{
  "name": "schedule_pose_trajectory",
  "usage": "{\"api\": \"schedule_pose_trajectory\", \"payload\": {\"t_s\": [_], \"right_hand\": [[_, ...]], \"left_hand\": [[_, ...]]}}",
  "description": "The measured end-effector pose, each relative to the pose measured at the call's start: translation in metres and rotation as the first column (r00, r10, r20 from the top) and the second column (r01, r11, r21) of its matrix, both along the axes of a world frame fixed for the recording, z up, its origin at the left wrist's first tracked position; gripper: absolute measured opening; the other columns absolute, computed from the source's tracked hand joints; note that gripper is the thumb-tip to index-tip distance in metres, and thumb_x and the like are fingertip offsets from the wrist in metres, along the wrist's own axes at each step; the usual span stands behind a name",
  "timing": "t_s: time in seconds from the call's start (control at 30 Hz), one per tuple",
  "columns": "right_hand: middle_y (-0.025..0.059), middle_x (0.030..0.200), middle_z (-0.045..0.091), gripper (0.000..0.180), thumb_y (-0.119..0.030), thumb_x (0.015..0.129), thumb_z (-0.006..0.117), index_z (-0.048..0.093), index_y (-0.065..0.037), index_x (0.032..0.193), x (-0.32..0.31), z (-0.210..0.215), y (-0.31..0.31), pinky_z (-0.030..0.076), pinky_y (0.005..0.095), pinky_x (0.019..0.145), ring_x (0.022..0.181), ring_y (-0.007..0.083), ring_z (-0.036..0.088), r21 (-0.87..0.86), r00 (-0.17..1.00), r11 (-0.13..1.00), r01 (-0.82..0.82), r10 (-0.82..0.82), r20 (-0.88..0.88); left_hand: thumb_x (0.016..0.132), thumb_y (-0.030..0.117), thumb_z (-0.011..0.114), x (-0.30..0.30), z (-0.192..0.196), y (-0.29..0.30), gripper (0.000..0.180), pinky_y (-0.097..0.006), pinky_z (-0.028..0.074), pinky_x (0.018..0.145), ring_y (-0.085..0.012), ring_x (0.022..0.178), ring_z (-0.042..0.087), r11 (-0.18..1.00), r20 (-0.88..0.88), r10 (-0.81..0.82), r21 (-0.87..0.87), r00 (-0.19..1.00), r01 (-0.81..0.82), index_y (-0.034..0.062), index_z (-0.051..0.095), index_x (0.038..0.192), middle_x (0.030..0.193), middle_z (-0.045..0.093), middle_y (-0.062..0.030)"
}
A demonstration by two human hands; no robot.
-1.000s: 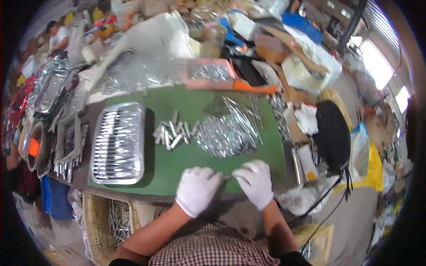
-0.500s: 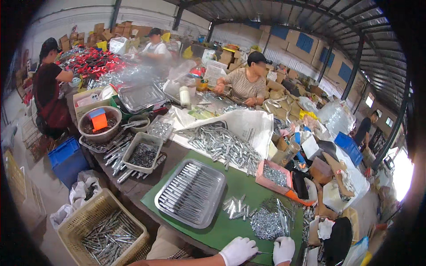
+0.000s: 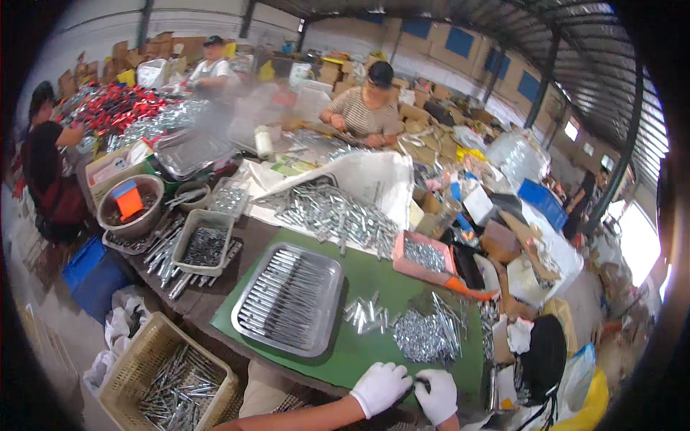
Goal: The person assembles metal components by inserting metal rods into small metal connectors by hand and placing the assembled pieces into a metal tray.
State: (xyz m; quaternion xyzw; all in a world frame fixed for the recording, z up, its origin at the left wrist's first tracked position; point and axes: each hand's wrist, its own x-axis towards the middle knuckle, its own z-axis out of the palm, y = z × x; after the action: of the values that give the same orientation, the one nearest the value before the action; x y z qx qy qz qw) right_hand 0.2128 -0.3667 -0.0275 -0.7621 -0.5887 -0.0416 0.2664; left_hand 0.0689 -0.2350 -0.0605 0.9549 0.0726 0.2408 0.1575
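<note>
My left hand (image 3: 382, 388) and my right hand (image 3: 435, 396), both in white gloves, meet at the near edge of the green mat (image 3: 356, 274). Their fingers are closed and almost touch; what they hold is hidden apart from a small dark bit between them. Just beyond lies a pile of small shiny metal parts (image 3: 425, 337), with several thin metal rods (image 3: 451, 316) at its right. Short silver cylinders (image 3: 366, 314) lie loose to the left of it. Farther left, a metal tray (image 3: 334, 305) holds a tidy row of silver-ended rods (image 3: 277, 298).
A pink box (image 3: 400, 255) of small parts sits at the mat's far right corner. Beyond the mat, silver tubes (image 3: 338, 213) are heaped on a white sack. A yellow basket (image 3: 154, 325) of metal rods stands at lower left. A person (image 3: 370, 115) in a striped shirt works opposite.
My hands have come closer together, and the thin rod that showed between them is now out of sight. The whole view has shifted, moving the table leftward in the picture.
</note>
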Motion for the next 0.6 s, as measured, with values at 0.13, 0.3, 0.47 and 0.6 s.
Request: {"api": "schedule_pose_trajectory", "payload": {"t_s": [0.13, 0.3, 0.47, 0.6], "right_hand": [[0.0146, 0.092, 0.071, 0.014, -0.015, 0.082, 0.068, 0.071, -0.007, 0.093, 0.001, 0.011, 0.002, 0.049, 0.0489, 0.084, 0.092, 0.0378, 0.066, -0.134, 0.998, 0.991, -0.018, 0.011, -0.059], [0.0145, 0.089, 0.069, 0.019, -0.016, 0.083, 0.064, 0.067, -0.008, 0.1, 0.005, 0.009, -0.002, 0.048, 0.0491, 0.085, 0.09, 0.0371, 0.065, -0.11, 0.995, 0.989, -0.098, 0.098, -0.01], [0.014, 0.092, 0.069, 0.021, -0.017, 0.083, 0.067, 0.066, -0.009, 0.102, 0.004, 0.012, 0.002, 0.049, 0.0494, 0.088, 0.092, 0.0364, 0.066, -0.157, 0.989, 0.983, -0.097, 0.112, 0.095], [0.0127, 0.089, 0.067, 0.018, -0.018, 0.083, 0.066, 0.063, -0.009, 0.099, 0.002, 0.018, 0.009, 0.049, 0.0478, 0.089, 0.09, 0.0352, 0.064, -0.222, 0.987, 0.97, -0.098, 0.123, 0.104]], "left_hand": [[0.089, 0.026, 0.065, 0.002, 0.0, 0.0, 0.011, -0.043, 0.051, 0.067, -0.0257, 0.08, 0.066, 0.999, 0.067, 0.035, 0.038, 0.997, -0.037, 0.0156, 0.068, 0.092, 0.086, 0.063, -0.0047], [0.085, 0.024, 0.071, 0.005, 0.008, 0.0, 0.016, -0.044, 0.05, 0.068, -0.027, 0.08, 0.066, 1.0, 0.021, 0.027, 0.003, 0.999, -0.027, 0.0148, 0.071, 0.097, 0.089, 0.064, -0.0041], [0.081, 0.022, 0.075, 0.007, 0.015, 0.002, 0.015, -0.045, 0.048, 0.07, -0.0287, 0.081, 0.064, 1.0, 0.03, 0.02, -0.018, 0.999, -0.02, 0.0137, 0.07, 0.092, 0.09, 0.065, -0.0038], [0.076, 0.019, 0.076, 0.008, 0.016, 0.001, 0.013, -0.045, 0.046, 0.069, -0.0281, 0.08, 0.062, 0.997, 0.019, 0.075, 0.019, 0.997, -0.076, 0.0142, 0.067, 0.084, 0.087, 0.064, -0.0027]]}}
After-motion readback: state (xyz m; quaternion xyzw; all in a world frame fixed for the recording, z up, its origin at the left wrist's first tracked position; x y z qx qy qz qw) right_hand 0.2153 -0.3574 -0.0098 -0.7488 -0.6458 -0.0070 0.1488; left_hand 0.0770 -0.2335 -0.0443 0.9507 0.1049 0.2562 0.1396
